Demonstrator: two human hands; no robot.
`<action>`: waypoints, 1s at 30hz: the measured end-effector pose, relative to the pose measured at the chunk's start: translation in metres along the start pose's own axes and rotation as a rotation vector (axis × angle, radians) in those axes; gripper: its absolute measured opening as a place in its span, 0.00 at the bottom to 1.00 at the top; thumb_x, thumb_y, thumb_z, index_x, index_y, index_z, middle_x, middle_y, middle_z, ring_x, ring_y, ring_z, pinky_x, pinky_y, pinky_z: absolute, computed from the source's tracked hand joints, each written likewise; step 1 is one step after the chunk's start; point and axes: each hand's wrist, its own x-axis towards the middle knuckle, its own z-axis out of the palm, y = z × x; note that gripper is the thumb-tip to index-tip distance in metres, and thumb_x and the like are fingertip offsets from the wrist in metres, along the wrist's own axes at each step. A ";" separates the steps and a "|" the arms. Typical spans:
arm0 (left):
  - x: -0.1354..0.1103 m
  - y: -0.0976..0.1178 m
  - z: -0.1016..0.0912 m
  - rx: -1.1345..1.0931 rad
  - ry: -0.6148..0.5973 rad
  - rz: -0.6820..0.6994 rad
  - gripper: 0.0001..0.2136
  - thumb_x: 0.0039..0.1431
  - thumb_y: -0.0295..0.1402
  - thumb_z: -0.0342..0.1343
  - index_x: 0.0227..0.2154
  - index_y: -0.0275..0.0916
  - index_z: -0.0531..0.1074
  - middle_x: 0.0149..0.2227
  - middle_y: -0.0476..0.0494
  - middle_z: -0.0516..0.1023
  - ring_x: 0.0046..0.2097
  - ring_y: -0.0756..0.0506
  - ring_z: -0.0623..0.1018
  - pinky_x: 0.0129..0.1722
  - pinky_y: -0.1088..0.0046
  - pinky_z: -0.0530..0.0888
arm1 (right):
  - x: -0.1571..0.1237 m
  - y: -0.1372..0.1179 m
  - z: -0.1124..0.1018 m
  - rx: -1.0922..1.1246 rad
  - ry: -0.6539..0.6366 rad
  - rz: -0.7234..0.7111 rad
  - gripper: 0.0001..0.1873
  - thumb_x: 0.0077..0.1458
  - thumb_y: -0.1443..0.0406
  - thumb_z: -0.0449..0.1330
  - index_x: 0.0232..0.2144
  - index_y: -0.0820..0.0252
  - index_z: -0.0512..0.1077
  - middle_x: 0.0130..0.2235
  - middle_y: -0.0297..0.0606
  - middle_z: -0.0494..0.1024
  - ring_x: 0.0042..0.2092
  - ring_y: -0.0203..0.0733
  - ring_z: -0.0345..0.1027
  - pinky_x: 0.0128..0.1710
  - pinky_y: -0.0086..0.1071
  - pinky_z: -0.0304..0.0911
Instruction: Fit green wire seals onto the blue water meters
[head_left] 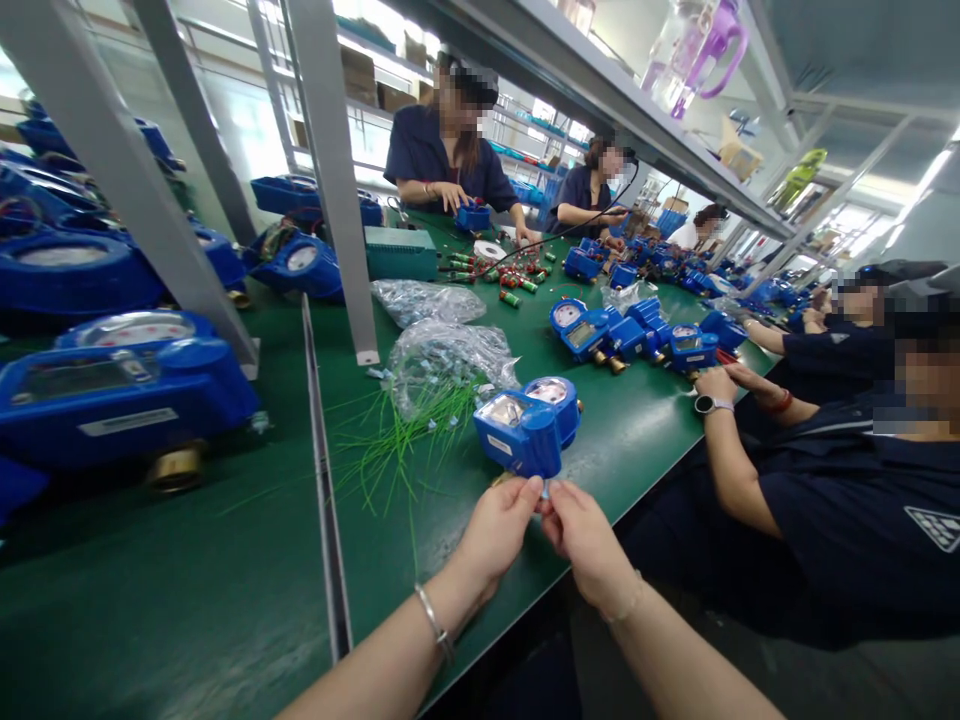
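In the head view, the left hand [496,527] and the right hand [583,537] meet at their fingertips above the near edge of the green tabletop [225,560]. Between the fingertips there is a small pale piece [545,489]. The grip of each hand is closed on it, thumb against forefinger. The piece is too small to tell what it is.

Just behind the hands a blue water meter [529,425] lies on the tabletop, with its two round windows facing up. To the left of it, thin green wires [397,445] are spread out, partly under a clear plastic bag [446,360]. Further left stand larger blue meters [112,390]. On the right, a co-worker's wrist [712,404] with a watch rests near another group of meters [637,335].
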 end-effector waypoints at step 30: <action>-0.010 -0.006 -0.001 -0.097 0.003 -0.166 0.27 0.53 0.59 0.42 0.29 0.35 0.64 0.19 0.56 0.57 0.18 0.54 0.54 0.17 0.80 0.52 | 0.016 0.013 -0.004 0.185 0.333 0.021 0.22 0.57 0.47 0.43 0.31 0.59 0.62 0.27 0.35 0.66 0.26 0.34 0.58 0.24 0.27 0.57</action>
